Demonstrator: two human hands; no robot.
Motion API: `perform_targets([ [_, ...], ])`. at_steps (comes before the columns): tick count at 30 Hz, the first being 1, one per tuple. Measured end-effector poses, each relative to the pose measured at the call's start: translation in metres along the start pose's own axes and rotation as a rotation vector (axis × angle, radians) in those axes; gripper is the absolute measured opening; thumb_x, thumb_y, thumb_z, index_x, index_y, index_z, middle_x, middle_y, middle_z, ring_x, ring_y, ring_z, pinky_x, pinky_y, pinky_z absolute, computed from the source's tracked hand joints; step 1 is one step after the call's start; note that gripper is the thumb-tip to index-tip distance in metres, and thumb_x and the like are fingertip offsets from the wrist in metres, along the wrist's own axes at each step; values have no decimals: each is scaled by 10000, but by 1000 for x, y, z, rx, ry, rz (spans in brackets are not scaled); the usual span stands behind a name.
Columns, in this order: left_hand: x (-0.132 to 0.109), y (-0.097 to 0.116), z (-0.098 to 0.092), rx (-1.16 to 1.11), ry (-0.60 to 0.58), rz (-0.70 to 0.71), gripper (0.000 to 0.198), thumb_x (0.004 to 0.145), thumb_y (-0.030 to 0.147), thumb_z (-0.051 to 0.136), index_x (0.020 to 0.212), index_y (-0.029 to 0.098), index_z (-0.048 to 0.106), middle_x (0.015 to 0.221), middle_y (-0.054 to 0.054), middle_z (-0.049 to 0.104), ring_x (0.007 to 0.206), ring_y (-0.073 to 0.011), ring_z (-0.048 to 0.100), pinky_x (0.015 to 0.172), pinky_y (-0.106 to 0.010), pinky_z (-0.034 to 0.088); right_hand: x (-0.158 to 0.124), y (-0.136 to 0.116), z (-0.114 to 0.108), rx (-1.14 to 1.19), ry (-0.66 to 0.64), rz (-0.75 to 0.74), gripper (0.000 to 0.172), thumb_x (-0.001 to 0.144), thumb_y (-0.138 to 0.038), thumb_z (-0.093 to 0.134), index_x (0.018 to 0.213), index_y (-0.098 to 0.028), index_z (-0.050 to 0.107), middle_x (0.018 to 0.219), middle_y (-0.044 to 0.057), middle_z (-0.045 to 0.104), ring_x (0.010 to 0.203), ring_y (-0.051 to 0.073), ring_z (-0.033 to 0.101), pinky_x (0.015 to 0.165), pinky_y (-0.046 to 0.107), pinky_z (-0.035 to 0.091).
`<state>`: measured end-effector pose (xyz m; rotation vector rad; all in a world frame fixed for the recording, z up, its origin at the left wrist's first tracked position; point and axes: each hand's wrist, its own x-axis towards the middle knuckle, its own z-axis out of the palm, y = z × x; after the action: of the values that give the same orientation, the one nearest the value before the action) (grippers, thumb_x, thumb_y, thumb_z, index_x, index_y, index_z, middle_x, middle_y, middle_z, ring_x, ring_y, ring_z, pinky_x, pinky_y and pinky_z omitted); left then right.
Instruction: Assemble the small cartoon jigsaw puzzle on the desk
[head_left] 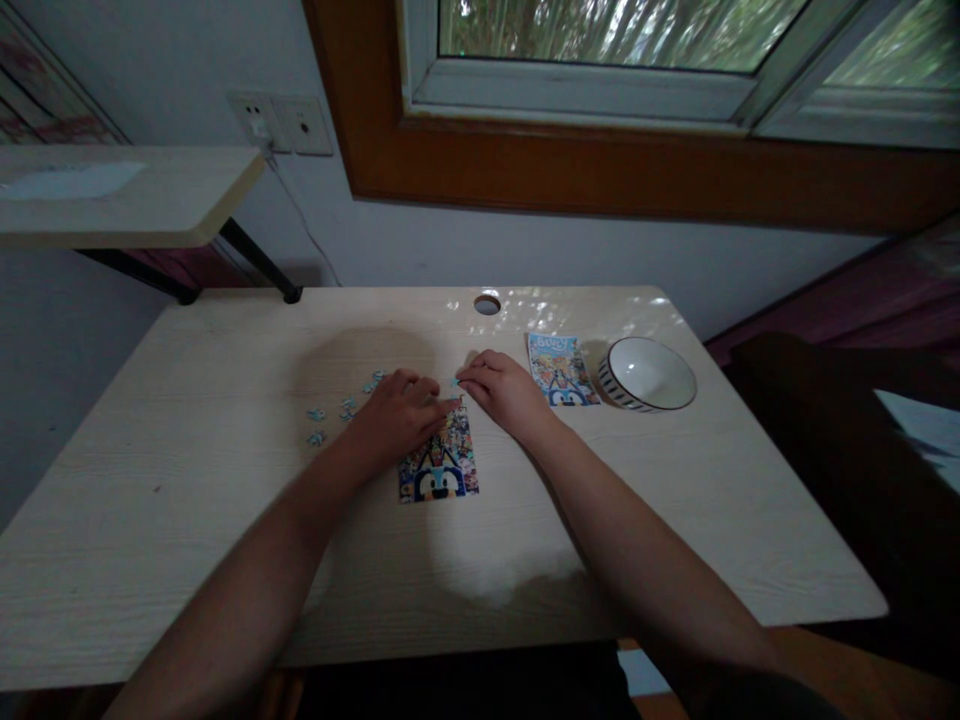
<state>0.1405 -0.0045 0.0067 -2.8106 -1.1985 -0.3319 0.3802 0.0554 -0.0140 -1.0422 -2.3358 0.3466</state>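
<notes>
A partly assembled colourful jigsaw puzzle [441,462] lies on the pale wooden table [225,480] in front of me. My left hand [396,412] rests on the puzzle's upper left part, fingers curled and pointing right. My right hand [504,388] sits just beyond the puzzle's top edge, fingers pinched on a small light-blue puzzle piece [454,381]. The two hands' fingertips almost meet there. Several loose blue pieces [330,412] are scattered to the left of my left hand.
A printed reference picture [561,368] lies to the right of my right hand. Beside it stands a white bowl [648,374] with a striped outside. A cable hole [487,304] is at the table's far edge. A shelf [120,195] stands at the left.
</notes>
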Motion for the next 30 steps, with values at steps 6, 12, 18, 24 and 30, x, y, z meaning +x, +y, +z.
perform_targets([
  [6, -1, 1, 1, -31, 8, -1, 318, 1050, 320, 574, 1349, 314, 684, 1232, -94, 647, 1149, -299, 493, 1022, -497, 445, -1, -3, -5, -47, -21, -6, 153, 1000, -236, 668, 1083, -228, 797, 1059, 96, 709, 985, 244, 661, 876, 387, 548],
  [12, 0, 0, 1, -49, 12, 1, 312, 1050, 320, 575, 1339, 277, 687, 1206, -97, 662, 1144, -300, 494, 1026, -495, 447, 0, -6, -9, -110, -43, -38, 171, 1020, -245, 632, 1063, -211, 793, 1032, 98, 713, 946, 242, 649, 845, 383, 537],
  [18, 1, 1, 0, -51, 16, -8, 306, 1045, 343, 585, 1312, 228, 679, 1205, -105, 668, 1140, -300, 498, 1033, -499, 448, 0, -4, -8, -90, -57, -49, 201, 1035, -242, 599, 1048, -215, 797, 1037, 99, 716, 975, 242, 653, 875, 384, 543],
  [24, 1, 0, 0, -46, 19, 6, 302, 1041, 336, 595, 1305, 218, 683, 1188, -102, 679, 1141, -303, 491, 1024, -495, 457, -3, 6, -6, 113, -19, -36, 204, 1023, -210, 614, 1139, -222, 781, 1077, 93, 692, 1008, 226, 678, 916, 391, 570],
  [30, 1, -1, 1, -43, 26, 1, 302, 1047, 339, 588, 1307, 220, 683, 1192, -101, 687, 1137, -299, 500, 1028, -502, 465, -4, 8, -3, 160, -30, -22, 215, 1009, -229, 649, 1187, -242, 768, 1088, 93, 658, 1025, 231, 671, 923, 408, 569],
])
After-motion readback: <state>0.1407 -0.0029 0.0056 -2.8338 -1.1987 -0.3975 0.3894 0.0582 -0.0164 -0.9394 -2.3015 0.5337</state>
